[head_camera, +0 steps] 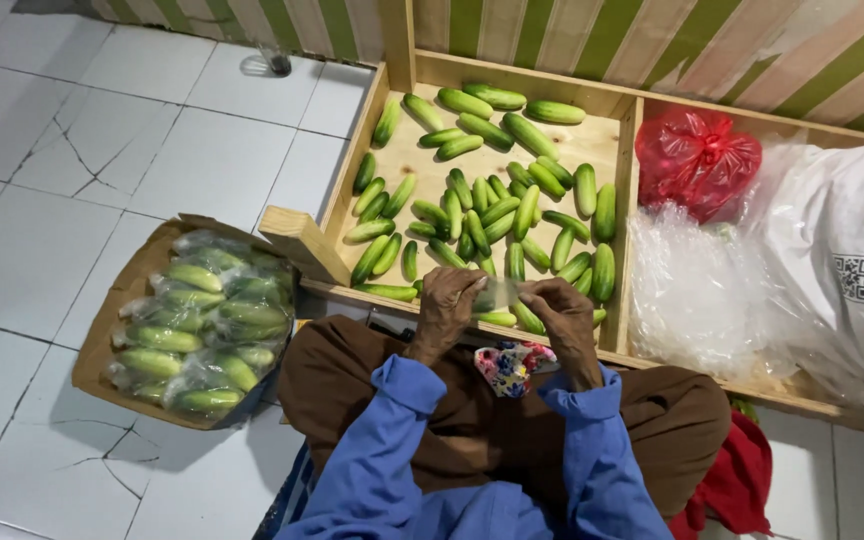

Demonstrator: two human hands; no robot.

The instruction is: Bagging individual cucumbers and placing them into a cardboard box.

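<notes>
My left hand (446, 308) and my right hand (562, 312) are raised together over the near rim of a wooden crate (404, 160). Between them they pinch a small clear plastic bag (497, 296). Several loose green cucumbers (497, 215) lie spread across the crate's floor just beyond my fingers. Blue sleeves cover both my forearms, and my knees in brown cloth sit under them. A small floral cloth (508, 366) rests on my lap.
At my left, a cardboard box (102, 330) holds several cucumbers wrapped in clear plastic (202, 330). The crate's right compartment holds a red plastic bag (697, 155), a heap of clear bags (692, 290) and a white sack (842, 260). White floor tiles lie all around.
</notes>
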